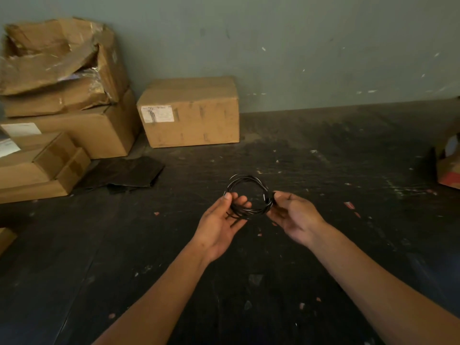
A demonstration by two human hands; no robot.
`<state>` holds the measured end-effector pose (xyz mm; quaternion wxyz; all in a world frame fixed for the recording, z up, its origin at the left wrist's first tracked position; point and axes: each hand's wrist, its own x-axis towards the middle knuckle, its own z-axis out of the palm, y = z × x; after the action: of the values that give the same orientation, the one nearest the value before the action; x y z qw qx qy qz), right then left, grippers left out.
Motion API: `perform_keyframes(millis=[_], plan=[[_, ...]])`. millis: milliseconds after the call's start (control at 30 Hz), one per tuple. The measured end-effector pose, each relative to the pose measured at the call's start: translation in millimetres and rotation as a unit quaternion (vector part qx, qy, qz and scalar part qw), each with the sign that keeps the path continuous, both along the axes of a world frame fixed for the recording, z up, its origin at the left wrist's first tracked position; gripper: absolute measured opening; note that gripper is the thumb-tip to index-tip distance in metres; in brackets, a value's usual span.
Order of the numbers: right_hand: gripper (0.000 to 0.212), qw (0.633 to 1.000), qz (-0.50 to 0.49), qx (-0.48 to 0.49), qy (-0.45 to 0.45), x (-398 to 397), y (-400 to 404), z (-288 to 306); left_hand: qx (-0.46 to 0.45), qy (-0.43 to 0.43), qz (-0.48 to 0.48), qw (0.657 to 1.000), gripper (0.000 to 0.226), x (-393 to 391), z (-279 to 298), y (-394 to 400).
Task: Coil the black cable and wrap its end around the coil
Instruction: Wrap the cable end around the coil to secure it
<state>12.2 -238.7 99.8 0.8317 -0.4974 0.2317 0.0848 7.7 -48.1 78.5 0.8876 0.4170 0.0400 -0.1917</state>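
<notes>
Against wall: cardboard boxes (190,113). Coiled black cable (246,195) held between left hand (221,222) and right hand (293,217), both pinching it.

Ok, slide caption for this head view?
Both hands, left hand and right hand, hold a coiled black cable above a dark floor.

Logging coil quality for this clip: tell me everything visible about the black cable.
The thin, glossy black cable is wound into a loose round coil of several uneven loops, held above the dark scuffed floor. The left hand pinches its left side between thumb and fingers; the right hand grips the right side, where some turns look bunched across the loops. A short strand pokes out at the lower left. No plug is discernible.
</notes>
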Motion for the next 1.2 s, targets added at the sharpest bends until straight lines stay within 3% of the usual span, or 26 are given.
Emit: perform_keyframes(millis=[200,367,567,633,700,767,833,900,1033,1200], plan=[[0.021,0.988,0.122,-0.090,0.016,-22,-8,-29,0.041,0.036,0.055,0.997,0.022,10,4,-12],[0.019,0.974,0.183,-0.134,0.008,-28,-18,-40,0.105,0.053,0.036,0.992,0.023,12,6,-19],[0.013,0.935,0.169,-0.309,0.034,-36,-62,-58,0.235,0.037,0.014,0.971,0.032,13,0,-22],[0.009,0.887,0.159,-0.430,0.057,-39,-91,-64,0.288,0.001,0.009,0.958,0.030,12,-2,-23],[0.011,0.801,0.183,-0.563,0.085,-44,-120,-67,0.339,-0.040,0.002,0.940,0.030,11,-5,-22],[0.028,0.708,0.229,-0.656,0.124,-54,-142,-68,0.371,-0.066,-0.015,0.926,0.029,8,-10,-22],[0.046,0.664,0.269,-0.677,0.168,-65,-154,-70,0.391,-0.078,-0.032,0.917,0.029,4,-17,-22],[0.055,0.671,0.301,-0.650,0.193,-77,-160,-73,0.409,-0.076,-0.047,0.908,0.031,0,-23,-27],[0.056,0.744,0.283,-0.571,0.201,-93,-151,-83,0.462,-0.073,-0.079,0.880,0.033,-3,-33,-38],[0.033,0.744,0.247,-0.598,0.168,-95,-140,-98,0.491,-0.135,-0.076,0.857,0.010,-6,-35,-41]])
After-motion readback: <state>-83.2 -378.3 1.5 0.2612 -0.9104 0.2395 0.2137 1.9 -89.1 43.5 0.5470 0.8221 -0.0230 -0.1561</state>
